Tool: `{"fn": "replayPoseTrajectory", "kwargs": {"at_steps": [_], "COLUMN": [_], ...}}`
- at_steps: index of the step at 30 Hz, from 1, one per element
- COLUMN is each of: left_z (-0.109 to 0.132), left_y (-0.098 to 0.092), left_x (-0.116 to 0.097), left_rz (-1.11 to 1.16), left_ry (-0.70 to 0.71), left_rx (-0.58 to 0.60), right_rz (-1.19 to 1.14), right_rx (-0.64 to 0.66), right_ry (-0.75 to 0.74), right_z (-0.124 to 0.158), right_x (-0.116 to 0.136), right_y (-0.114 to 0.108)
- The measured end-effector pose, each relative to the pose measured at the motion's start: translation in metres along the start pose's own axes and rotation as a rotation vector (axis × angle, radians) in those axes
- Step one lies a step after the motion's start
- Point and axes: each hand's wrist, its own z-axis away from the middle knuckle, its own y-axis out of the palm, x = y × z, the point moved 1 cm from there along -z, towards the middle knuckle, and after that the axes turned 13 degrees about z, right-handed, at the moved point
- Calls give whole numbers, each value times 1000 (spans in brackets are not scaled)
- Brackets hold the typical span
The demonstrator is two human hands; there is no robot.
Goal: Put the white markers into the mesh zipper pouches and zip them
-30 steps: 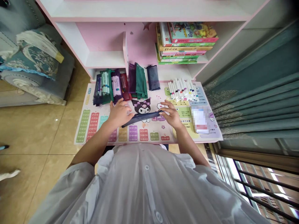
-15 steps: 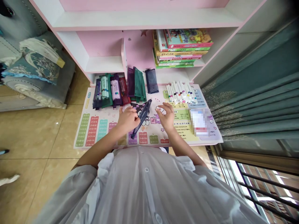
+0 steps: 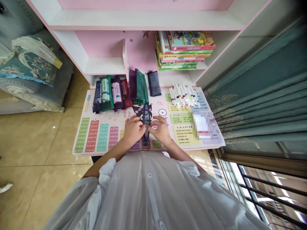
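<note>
A dark navy mesh pencil pouch (image 3: pixel 146 123) lies lengthwise on the desk mat, pointing away from me. My left hand (image 3: pixel 132 129) and my right hand (image 3: pixel 160 129) pinch it from either side near its middle, and their fingers hide part of it. Beyond the hands, several mesh pouches filled with markers (image 3: pixel 107 94) stand in a row. A green mesh pouch (image 3: pixel 142 87) and another navy pouch (image 3: pixel 153 83) lie flat and look unfilled. Loose white-barrelled markers (image 3: pixel 183 95) lie in a bunch to the right.
A pink-and-white shelf (image 3: pixel 144 19) holds a stack of books (image 3: pixel 184 48) above the desk. The multiplication-table mat (image 3: pixel 96 135) has a blurred card (image 3: pixel 202 126) at its right. A sofa (image 3: pixel 28 73) stands left, with a curtain (image 3: pixel 259 95) right.
The navy pouch has swung from lying crosswise, through a diagonal, to lengthwise. My hands have drawn together on it, with my right hand now gripping it too.
</note>
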Motion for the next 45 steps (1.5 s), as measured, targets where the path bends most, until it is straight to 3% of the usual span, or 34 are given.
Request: {"fn": "replayPoseTrajectory", "kwargs": {"at_steps": [7, 18, 23, 27, 33, 36, 40, 45], "left_z": [-1, 2, 3, 3, 3, 4, 4, 3], "left_y": [-7, -8, -6, -5, -5, -6, -7, -7], "left_x": [14, 17, 19, 20, 17, 17, 18, 18], "left_rz": [63, 164, 168, 166, 159, 168, 170, 175], "left_ry": [-74, -40, -36, -36, -46, -45, -49, -55], "left_rx": [-21, -24, -49, -57, -60, -57, -66, -52], "right_rz": [47, 40, 152, 372, 660, 700, 710, 753], "right_rx": [7, 3, -145, -295, -122, -78, -110, 11], "right_ry": [102, 15, 8, 175, 290, 304, 208, 238], "right_z": [-4, -4, -54, -112, -161, -165, -162, -166], "right_x": [-18, -16, -50, -91, -118, -118, -112, -109], "right_y": [-3, 0, -25, -51, -61, -55, -43, -28]}}
